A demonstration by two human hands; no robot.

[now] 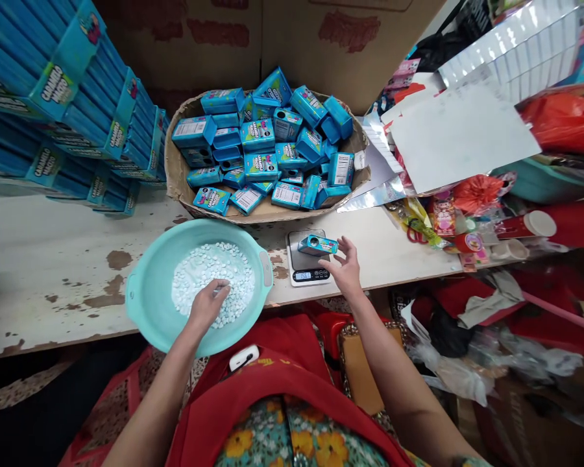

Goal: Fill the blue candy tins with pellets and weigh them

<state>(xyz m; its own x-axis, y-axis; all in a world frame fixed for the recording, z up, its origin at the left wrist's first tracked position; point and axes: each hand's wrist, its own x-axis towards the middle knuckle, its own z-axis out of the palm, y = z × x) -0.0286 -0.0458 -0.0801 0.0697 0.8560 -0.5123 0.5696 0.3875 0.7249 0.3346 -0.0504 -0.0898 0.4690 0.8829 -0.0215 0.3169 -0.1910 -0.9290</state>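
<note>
My left hand (208, 302) reaches into a teal plastic basin (148, 285) and its curled fingers rest among the small white candies (209, 272) heaped inside. A small blue box (317, 244) lies on a little digital scale (307, 259) just right of the basin. My right hand (344, 267) hovers beside the scale with fingers spread, fingertips close to the box, holding nothing.
A cardboard tray (175, 175) full of several blue boxes stands behind the scale. Stacks of flat blue cartons (73, 110) fill the back left. White sheets (460, 133), red bags and small toys clutter the right. The worn white tabletop (53, 272) extends left.
</note>
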